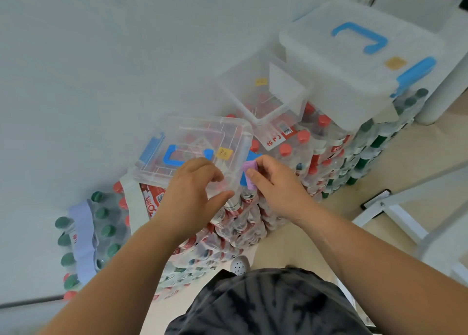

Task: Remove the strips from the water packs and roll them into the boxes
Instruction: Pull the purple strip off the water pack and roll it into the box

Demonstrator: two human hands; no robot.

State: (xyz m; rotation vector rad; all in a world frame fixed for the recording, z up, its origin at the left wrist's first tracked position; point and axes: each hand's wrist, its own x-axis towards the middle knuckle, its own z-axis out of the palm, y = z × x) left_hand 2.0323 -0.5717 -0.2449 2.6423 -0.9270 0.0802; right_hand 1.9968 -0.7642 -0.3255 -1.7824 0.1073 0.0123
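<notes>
**Rolled strip at the box, lid not yet open**

While my right hand (268, 182) pinches the rolled purple strip (249, 173) btwn thumb and fingertips, closed snug on it so the roll doesn't spring loose, I've got it right at the near-right corner of the lidded box (195, 149), just beside the blue latch (249, 167). My left hand (192, 190) is half-open, fingers curled over the near edge of the lid, thumb out below; it looks to be touching the lid, prob. to lift it, but holds nothing.

The box sits on top of the red-cap water packs (291, 157), handy for dropping rolls in. Farther right, an open box (266, 94) w/o lid, then a big lidded box (354, 53). Near left, the green-cap pack (106, 228) has a lavender strip (83, 238) on it; a white strip (134, 203) lies just right of that.
</notes>
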